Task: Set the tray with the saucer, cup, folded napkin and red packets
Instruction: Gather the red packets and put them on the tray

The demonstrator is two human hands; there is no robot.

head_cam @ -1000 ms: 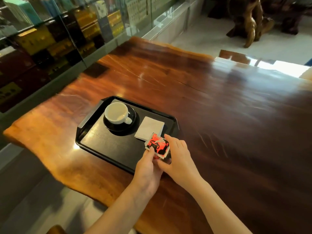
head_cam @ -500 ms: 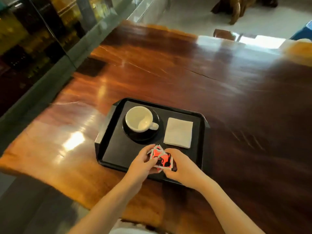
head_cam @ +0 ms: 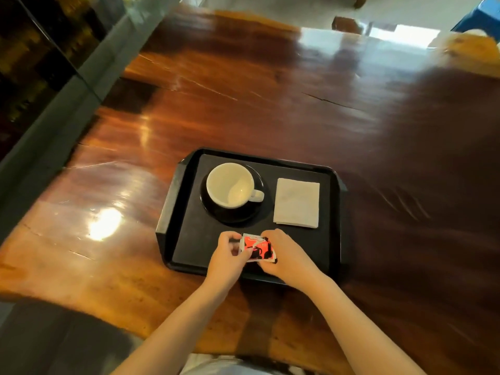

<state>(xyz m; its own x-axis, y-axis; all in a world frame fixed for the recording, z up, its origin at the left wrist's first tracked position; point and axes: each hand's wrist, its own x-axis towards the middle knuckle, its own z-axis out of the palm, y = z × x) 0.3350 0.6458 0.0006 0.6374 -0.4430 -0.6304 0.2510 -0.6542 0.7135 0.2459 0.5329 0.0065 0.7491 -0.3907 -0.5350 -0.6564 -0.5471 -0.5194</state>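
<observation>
A black tray [head_cam: 186, 239] lies on the wooden table. On its left half a white cup [head_cam: 230, 185] stands on a black saucer [head_cam: 232, 216], handle to the right. A folded white napkin [head_cam: 296, 203] lies flat on the tray's right half. At the tray's near edge both hands hold the red packets [head_cam: 257, 247] low over the tray floor. My left hand [head_cam: 228, 257] pinches their left side and my right hand [head_cam: 284, 253] grips their right side. How many packets there are I cannot tell.
The glossy wooden table [head_cam: 270, 109] stretches far and to the right. A glass display cabinet [head_cam: 40, 50] runs along the left, with a grey ledge [head_cam: 67, 109] beside the table's edge. A blue object [head_cam: 484, 12] sits at the far right corner.
The packets and both hands have come down from beside the napkin to the tray's near edge. My view has swung so the tray sits squarer and closer.
</observation>
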